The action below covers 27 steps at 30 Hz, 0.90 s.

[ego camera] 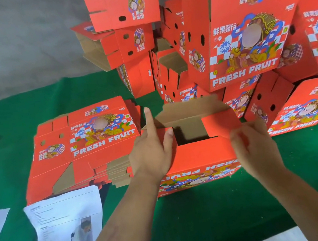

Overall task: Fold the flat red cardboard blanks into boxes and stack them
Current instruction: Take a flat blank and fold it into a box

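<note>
Mid-surface, the left hand (151,153) presses straight fingers on the half-folded box (198,156); the right hand (251,144) pinches its red flap (221,123).

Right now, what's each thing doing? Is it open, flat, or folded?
Box in the hands: half folded, top open, flaps up.
Left hand: open, fingers straight, pressing the box's left side.
Right hand: pinching the right flap.
Stack of blanks: flat, unfolded.
Finished boxes: folded, piled behind, some tilted.
Paper sheet: lying flat.
</note>
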### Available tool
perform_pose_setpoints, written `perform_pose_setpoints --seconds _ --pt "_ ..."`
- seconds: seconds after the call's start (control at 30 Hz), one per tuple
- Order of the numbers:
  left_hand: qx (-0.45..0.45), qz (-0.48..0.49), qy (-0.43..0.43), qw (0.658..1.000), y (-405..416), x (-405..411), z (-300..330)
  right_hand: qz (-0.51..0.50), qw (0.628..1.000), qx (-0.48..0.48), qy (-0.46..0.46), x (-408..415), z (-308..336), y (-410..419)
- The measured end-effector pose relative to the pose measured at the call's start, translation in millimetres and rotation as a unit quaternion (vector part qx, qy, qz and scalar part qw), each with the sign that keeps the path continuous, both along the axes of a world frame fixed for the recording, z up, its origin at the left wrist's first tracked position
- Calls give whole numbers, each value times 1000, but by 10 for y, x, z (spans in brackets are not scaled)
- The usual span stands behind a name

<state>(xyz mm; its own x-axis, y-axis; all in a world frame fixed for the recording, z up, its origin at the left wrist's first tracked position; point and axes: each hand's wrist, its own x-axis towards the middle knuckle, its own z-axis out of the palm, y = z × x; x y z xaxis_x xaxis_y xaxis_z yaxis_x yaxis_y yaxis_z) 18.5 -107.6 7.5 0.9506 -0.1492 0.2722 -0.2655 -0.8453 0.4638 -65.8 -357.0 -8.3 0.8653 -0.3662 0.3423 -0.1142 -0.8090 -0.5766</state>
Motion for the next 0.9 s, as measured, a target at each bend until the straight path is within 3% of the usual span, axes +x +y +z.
perform_pose_setpoints --seconds 0.1,0.17,0.23,0.27,0.4,0.57,0.63,0.8,0.9 --pt "-75 -9 -10 997 34 -64 -8 -6 998 44 46 152 83 -77" --pt "-140 -20 -8 990 71 -91 -8 -5 987 162 -9 241 142 -23" --pt "-115 -1 -31 993 73 -95 -66 -23 954 297 -27 291 140 13" --pt "-84 20 -38 995 61 -97 -105 -26 949 316 -1 292 134 9" --pt "-26 75 1 997 15 -113 -164 19 971 200 132 245 146 -62" --pt "39 56 94 993 -71 3 -83 -7 976 -42 212 293 169 113" --pt "27 40 102 994 -67 30 -60 -10 974 -66 215 327 184 130" --pt "-210 26 75 974 42 -27 -163 -24 983 -5 182 325 141 115" --pt "-328 60 153 930 53 -59 -160 -35 980 26 193 302 98 117"
